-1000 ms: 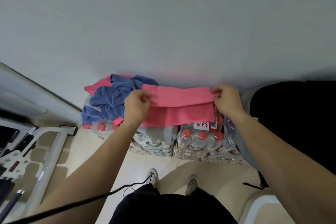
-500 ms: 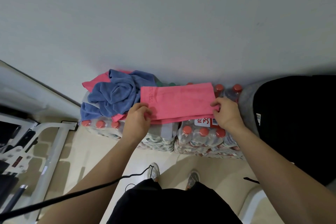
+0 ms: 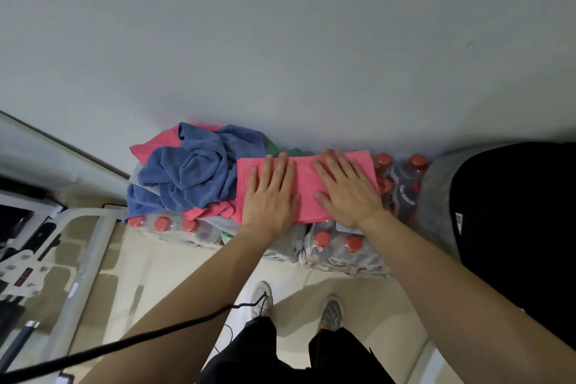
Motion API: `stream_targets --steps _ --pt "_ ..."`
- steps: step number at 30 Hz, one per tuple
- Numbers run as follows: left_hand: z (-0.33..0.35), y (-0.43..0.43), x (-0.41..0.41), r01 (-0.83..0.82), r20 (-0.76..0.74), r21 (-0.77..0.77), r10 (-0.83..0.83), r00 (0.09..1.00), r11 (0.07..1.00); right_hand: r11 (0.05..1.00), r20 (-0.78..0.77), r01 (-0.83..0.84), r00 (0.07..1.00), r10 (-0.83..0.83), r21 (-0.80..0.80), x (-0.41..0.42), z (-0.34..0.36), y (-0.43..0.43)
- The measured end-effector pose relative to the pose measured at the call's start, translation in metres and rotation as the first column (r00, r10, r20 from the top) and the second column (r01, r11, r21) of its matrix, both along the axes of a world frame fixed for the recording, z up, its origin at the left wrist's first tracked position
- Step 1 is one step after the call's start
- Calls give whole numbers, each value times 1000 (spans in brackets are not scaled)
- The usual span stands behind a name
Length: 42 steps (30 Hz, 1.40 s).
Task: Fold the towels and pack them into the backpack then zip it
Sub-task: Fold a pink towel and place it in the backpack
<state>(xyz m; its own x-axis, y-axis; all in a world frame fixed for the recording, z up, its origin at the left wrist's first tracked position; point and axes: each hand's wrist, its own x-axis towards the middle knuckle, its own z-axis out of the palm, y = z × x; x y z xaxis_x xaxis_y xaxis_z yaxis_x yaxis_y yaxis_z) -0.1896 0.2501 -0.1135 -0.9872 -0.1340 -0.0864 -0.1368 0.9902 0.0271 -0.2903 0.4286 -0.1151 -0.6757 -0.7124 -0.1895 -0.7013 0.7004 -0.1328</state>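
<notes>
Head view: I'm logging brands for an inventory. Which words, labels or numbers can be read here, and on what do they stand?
No text here is legible.
White tag on the black backpack: print too small to read.
Printed wrap of the bottle packs: blurred, unreadable.
Red sticker on the white metal frame: too small and blurred to read.
</notes>
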Motion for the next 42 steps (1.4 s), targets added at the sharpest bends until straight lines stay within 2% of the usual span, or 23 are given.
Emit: stream_targets --steps 4,7,10,12,14,17,21,23,27,30,33,37,39,42 --pt "-22 -16 2 -18 28 56 16 999 998 1000 -46 0 999 0 5 -3 -22 5" --pt "-19 -15 -2 -25 45 102 21 999 994 1000 -42 13 999 -13 -4 -3 -19 4" --pt "-4 -16 -7 -18 31 148 13 999 989 998 -29 -15 999 16 56 -4 -12 6" --pt "12 -24 -13 -20 -94 80 27 995 997 998 -57 -43 997 46 44 -8 -5 8" --pt "25 -38 -19 -73 -158 -70 61 986 995 992 -76 -120 990 122 27 -10 -3 10" --pt "38 -51 -22 -138 -89 -249 119 989 959 978 -55 -205 977 207 43 -13 -9 11" --pt "48 -58 -23 -171 -53 -307 163 985 936 978 -27 -199 979 201 56 -11 -15 12" --pt "54 -60 -24 -144 -56 -253 134 989 957 980 -25 -191 981 192 61 -9 -13 13" --pt "65 -53 -19 -219 -99 26 221 970 975 988 -28 -148 988 149 45 -2 -13 12" --pt "71 -44 -15 -314 -101 169 334 937 934 993 -27 -114 993 115 21 3 -14 10" --pt "73 -38 -17 -421 -15 344 453 891 839 994 -19 -104 994 105 16 2 -14 9" --pt "68 -37 -16 -508 103 315 503 858 802 995 -23 -98 995 98 -5 2 -16 9" --pt "70 -40 -16 -514 60 365 531 845 776 996 -18 -94 995 94 -6 1 -15 9" --pt "78 -43 -18 -471 -19 518 560 828 714 997 -2 -80 997 80 -7 2 -13 7"
